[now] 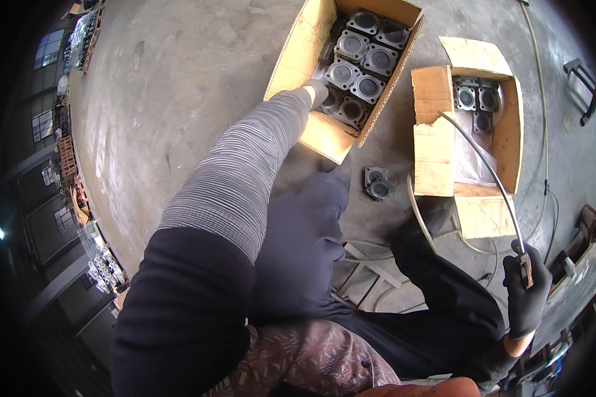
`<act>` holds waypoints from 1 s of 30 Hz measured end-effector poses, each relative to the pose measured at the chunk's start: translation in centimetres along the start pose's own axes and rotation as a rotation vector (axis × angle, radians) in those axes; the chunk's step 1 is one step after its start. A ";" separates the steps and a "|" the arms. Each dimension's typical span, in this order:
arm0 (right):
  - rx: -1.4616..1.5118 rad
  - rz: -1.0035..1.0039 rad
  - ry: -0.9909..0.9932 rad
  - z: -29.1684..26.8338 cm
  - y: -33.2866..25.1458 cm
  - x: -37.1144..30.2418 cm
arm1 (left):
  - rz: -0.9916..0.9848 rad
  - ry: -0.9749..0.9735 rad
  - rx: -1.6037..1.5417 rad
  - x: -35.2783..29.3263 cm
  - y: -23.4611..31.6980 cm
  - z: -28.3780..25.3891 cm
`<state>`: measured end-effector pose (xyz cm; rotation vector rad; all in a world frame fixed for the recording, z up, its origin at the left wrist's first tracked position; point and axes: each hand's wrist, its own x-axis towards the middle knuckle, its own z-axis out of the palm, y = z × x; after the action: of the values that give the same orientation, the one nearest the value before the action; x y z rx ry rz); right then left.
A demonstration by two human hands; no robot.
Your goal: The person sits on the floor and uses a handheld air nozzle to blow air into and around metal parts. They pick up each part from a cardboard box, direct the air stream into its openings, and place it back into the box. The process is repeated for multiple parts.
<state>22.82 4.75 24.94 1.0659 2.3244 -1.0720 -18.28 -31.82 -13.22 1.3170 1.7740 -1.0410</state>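
My left hand [320,90], in a grey glove at the end of a striped grey sleeve, reaches into the near end of a cardboard box [297,53] packed with several dark metal cylinder castings [355,78]. Its fingers rest on a casting at the box's near corner; the grip itself is hidden. My right hand [526,291], in a black glove, is shut on a thin black air nozzle [490,169] whose long tube curves up toward a second cardboard box [437,142]. That box holds a few similar castings [475,99]. One loose casting [377,183] lies on the concrete between the boxes.
I crouch on a concrete floor [179,86], with my dark trousers [311,245] filling the middle. Hoses [544,132] trail along the floor at right. Metal frames [367,271] lie under my legs. Racks and stacked parts [102,268] line the far left by windows.
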 end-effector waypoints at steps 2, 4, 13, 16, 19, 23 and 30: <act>0.002 0.005 0.008 0.0 0.1 0.1 | 0.038 -0.029 0.021 0.0 0.7 -0.3; 0.008 -0.003 0.006 0.0 0.1 0.1 | -0.201 0.105 -0.418 -0.3 2.2 -0.7; 0.060 0.007 0.008 0.0 0.1 -0.2 | -0.585 0.151 -0.965 -1.6 1.6 -0.6; 0.069 0.001 0.023 0.1 0.3 -0.5 | -0.616 0.124 -0.907 -0.6 2.1 -0.2; 0.062 0.001 0.017 0.1 0.4 -0.6 | -0.578 0.029 -0.825 1.0 2.5 0.0; 0.049 0.003 -0.008 -0.1 0.1 -0.1 | -0.499 0.031 -0.672 1.9 2.7 0.9; 0.094 0.090 0.108 -1.8 1.8 -0.8 | -0.421 0.466 -0.990 -4.6 1.7 -1.9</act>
<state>24.62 6.49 25.68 1.2811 2.3033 -1.1243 -15.64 -31.77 -8.70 0.5718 2.4822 0.0759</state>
